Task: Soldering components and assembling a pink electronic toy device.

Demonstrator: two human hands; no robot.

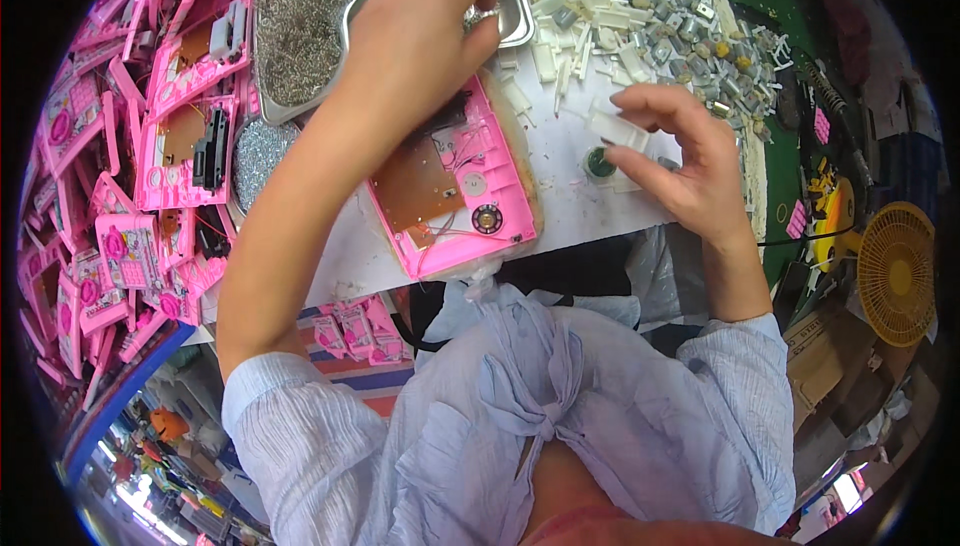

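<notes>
1. The pink housing (pixel 505 171) lies open on the white tabletop (pixel 570 214), in front of the body, with the brown board (pixel 415 191), loose wires and the round black speaker (pixel 487 219) exposed. It should be kept flat, and the wires should not be snagged by a sleeve or wrist.

2. The white plastic part (pixel 618 132) is held above the tabletop, between the thumb and forefinger of the right hand (pixel 692 154); the fingers are parted only by the part's width. A light edge grip is advisable, as thin plastic would probably flex if pinched hard.

3. The left hand (pixel 420 31) is bent over the small metal tray (pixel 519 14), thumb and forefinger slightly apart. Whether anything is gripped there cannot be told. Small pieces are best taken singly, by the fingertips.

4. The left forearm is passed beside the housing; it should be lifted clear on return.

5. The right hand should be kept apart from the grey and white parts pile (pixel 690 36), so that pieces are not mixed.
</notes>
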